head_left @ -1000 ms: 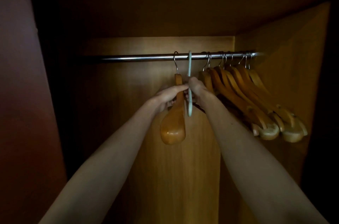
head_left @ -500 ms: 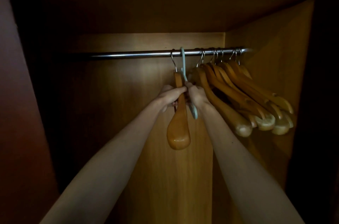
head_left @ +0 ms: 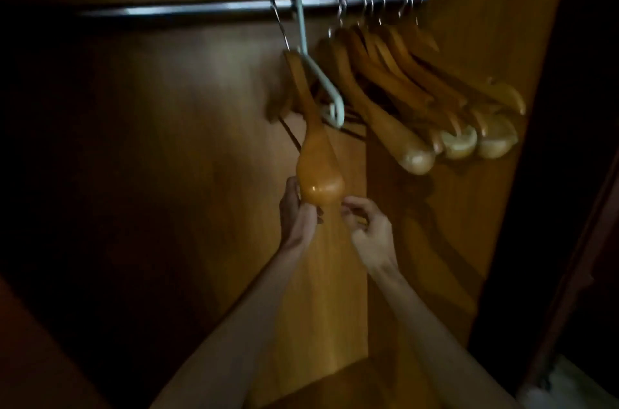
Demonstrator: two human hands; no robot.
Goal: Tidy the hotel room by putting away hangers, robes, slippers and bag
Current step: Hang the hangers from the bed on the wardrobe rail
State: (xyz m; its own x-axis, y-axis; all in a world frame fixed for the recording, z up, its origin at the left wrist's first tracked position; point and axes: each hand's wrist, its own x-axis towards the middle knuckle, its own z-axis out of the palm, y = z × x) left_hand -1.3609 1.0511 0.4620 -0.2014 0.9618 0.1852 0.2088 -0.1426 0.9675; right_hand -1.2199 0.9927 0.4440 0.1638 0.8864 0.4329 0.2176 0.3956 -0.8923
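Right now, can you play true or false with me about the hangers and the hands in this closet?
1. The pale blue hanger hangs on the metal rail. True.
2. The left hand touches the bottom end of a wooden hanger. True.
3. The right hand holds the pale blue hanger. False: its loosely curled fingers hold nothing.
4. The other wooden hangers lie on the floor. False: they hang bunched at the rail's right end.

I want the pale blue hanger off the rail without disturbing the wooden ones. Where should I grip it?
Grip the pale blue hanger by its thin neck just under the hook, from the front, then lift: that part hangs clear above the wooden hangers' arms, while its lower end lies against them.
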